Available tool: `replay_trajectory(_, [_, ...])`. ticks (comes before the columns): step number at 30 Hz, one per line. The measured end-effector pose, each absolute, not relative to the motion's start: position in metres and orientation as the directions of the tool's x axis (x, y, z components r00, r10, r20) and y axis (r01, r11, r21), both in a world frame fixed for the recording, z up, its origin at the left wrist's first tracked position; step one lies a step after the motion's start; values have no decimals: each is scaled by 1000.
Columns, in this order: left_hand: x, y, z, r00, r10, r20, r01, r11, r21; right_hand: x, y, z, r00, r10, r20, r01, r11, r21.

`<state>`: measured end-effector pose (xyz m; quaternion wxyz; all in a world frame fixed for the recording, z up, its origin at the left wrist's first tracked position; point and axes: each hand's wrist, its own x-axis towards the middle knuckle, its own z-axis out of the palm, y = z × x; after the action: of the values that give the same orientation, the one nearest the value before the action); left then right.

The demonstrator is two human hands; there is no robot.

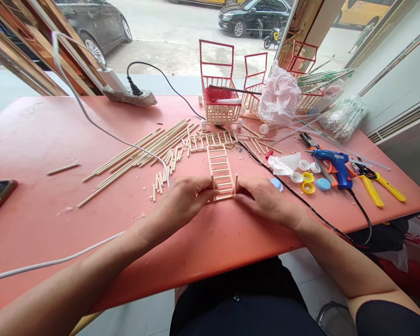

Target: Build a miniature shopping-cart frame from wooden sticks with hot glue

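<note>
A ladder-like frame of thin wooden sticks (pixel 220 164) lies flat on the pink table, its near end between my two hands. Two short sticks stand upright at its near corners. My left hand (pixel 187 193) pinches the left upright stick (pixel 213 182) and the frame's corner between thumb and fingers. On the other side, my right hand (pixel 262 198) has its fingers closed at the right upright stick (pixel 235 183) and that corner. Just beyond lies a second ladder-like stick frame (pixel 213 139), touching or close to the first frame's far end.
Long wooden sticks (pixel 143 149) and short cut pieces (pixel 166 163) lie left of the frames. Small stick carts (pixel 222 105) stand at the back. A blue glue gun (pixel 332 163), yellow-handled pliers (pixel 378 182) and bottle caps (pixel 308 187) are at right. Cables cross the table (pixel 56 154).
</note>
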<state>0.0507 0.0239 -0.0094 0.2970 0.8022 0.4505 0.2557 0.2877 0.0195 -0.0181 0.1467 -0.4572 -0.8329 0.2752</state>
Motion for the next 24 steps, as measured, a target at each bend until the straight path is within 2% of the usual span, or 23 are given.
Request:
replay_trajectory(13, [50,26,-13,456,878,148,613,-430,662,288,19,-16,-563,826,27,653,465,-598])
replay_trajectory(18, [50,30,-11,444,891,95,672,-402,622,290,16,-11,-610,793,-1,626,481,-614])
replay_trajectory(24, [45,32,-3,477,877,57,629,-386,675,291,14,-5,-652,759,7,582,506,-636])
